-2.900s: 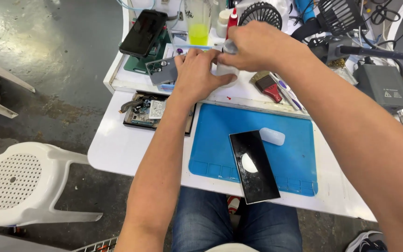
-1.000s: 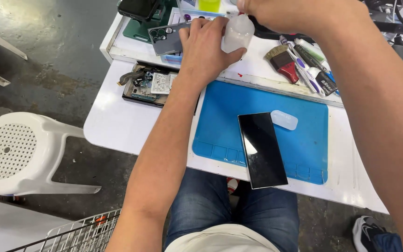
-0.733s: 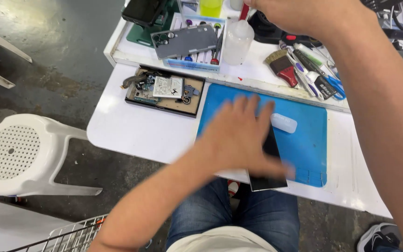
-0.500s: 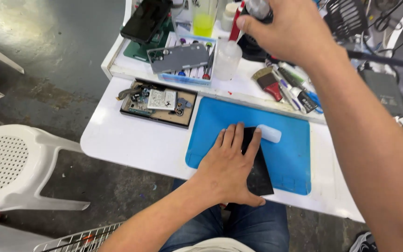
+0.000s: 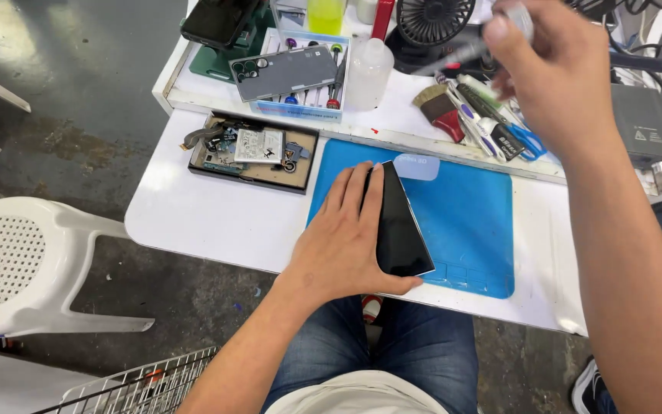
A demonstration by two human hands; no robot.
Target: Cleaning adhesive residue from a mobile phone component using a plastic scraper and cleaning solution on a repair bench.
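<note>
Grey concrete floor (image 5: pixel 78 92); white plastic chair (image 5: pixel 32 264) left.

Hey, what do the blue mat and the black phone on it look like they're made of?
The blue mat looks like matte silicone or rubber: flat, dull, with moulded compartments along its near edge. The black phone under the left hand shows a glossy, mirror-like face with a thin pale edge, probably glass in a metal or plastic frame; I can't tell which.
</note>
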